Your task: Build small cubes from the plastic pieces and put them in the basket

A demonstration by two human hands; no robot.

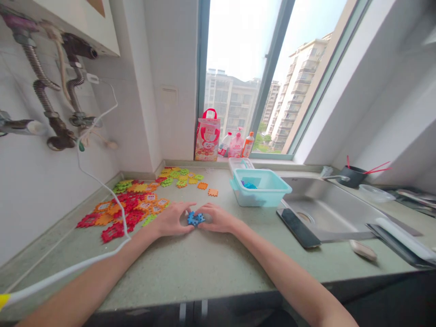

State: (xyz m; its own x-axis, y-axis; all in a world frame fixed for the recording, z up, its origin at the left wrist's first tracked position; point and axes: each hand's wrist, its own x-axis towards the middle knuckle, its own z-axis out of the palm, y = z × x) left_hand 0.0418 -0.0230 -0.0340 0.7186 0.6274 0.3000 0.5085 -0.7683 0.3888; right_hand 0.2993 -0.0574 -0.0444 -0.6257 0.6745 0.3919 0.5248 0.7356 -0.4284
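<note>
Over the counter, small blue interlocking tiles (195,219) with toothed edges are held between my two hands. My left hand (172,220) curves round their left side, thumb below and fingers above. From the right, my right hand (218,219) pinches them between thumb and fingertips. The fingers partly cover the tiles, so how they are joined cannot be made out. Just beyond the hands lie two loose orange tiles, the nearer orange tile (213,192) being the paler one. A light blue tub (260,198) to the right has some blue and purple tiles inside.
Red, orange, yellow and green tiles (136,204) spread over the left counter. A white cable (125,222) hangs across that side. A black phone (298,228) lies beside the steel sink (340,213). Bottles (236,145) and a pink bag (207,140) stand by the window.
</note>
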